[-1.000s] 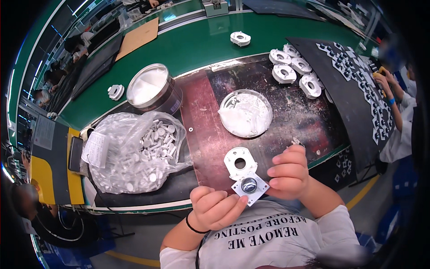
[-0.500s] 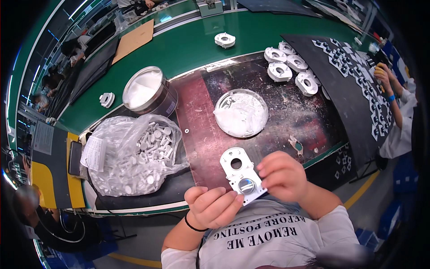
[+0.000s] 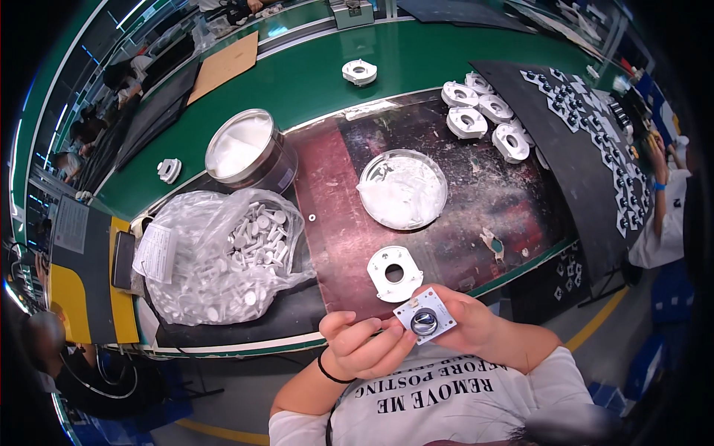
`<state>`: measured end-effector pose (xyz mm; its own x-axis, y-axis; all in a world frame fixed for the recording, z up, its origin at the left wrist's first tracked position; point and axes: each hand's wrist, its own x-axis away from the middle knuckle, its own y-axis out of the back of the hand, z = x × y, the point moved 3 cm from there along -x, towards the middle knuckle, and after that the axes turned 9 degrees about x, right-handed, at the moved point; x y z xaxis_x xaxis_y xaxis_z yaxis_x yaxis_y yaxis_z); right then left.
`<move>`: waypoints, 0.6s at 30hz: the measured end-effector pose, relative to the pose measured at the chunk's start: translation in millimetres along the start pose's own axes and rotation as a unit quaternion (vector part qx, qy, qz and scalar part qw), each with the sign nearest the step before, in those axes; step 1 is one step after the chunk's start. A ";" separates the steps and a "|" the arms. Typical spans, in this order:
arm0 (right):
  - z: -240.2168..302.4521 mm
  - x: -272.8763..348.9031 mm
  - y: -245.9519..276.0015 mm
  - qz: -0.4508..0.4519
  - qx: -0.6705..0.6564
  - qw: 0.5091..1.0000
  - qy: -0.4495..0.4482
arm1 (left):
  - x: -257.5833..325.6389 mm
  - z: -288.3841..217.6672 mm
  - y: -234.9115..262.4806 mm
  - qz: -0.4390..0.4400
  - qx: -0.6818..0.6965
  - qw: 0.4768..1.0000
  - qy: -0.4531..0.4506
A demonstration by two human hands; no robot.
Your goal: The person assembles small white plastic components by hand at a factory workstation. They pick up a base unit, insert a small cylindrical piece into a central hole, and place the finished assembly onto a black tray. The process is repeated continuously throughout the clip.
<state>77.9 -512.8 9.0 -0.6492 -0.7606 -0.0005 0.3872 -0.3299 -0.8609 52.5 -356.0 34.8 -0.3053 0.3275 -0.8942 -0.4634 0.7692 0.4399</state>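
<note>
Close to my body, a small white square board with a shiny round lens (image 3: pixel 425 322) is held up. My right hand (image 3: pixel 470 325) grips its right side, fingers behind it. The curled fingers of my left hand (image 3: pixel 366 346) meet its left edge, with the thumb lifted apart. Just beyond, a white plastic housing with a round hole (image 3: pixel 394 274) lies flat on the worn dark red mat (image 3: pixel 338 245). Farther off stands a round shallow dish of white paste (image 3: pixel 402 189).
At left are a clear bag of white plastic pins (image 3: pixel 260 238) and a metal tin (image 3: pixel 251 149). White housings (image 3: pixel 466 123) cluster at the far right, beside a black sheet bearing lens boards (image 3: pixel 595 141). Others ride a green belt (image 3: pixel 312 70). A co-worker's arm (image 3: pixel 660 186) is at right.
The lens board has come away from over the housing and turned in my right hand, which moved nearer my left. Housings on the green belt shifted left. The co-worker's hands moved.
</note>
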 end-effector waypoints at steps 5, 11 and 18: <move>19.0 -7.0 -3.4 -0.030 0.199 0.977 0.077 | 7.8 8.4 0.2 0.010 0.017 0.998 0.060; 77.1 -45.0 -19.7 0.064 0.841 0.503 0.190 | 10.0 36.7 -5.4 0.082 0.161 0.920 0.347; 72.2 -57.2 -17.5 0.118 0.884 0.434 0.130 | 18.8 39.3 -23.5 0.181 0.190 0.892 0.369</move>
<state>155.5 -504.0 60.9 -0.4182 -0.8769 -0.2371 0.2123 -0.3482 0.9131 90.3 -346.3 4.3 -0.9071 0.2487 -0.3396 0.0487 0.8633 0.5024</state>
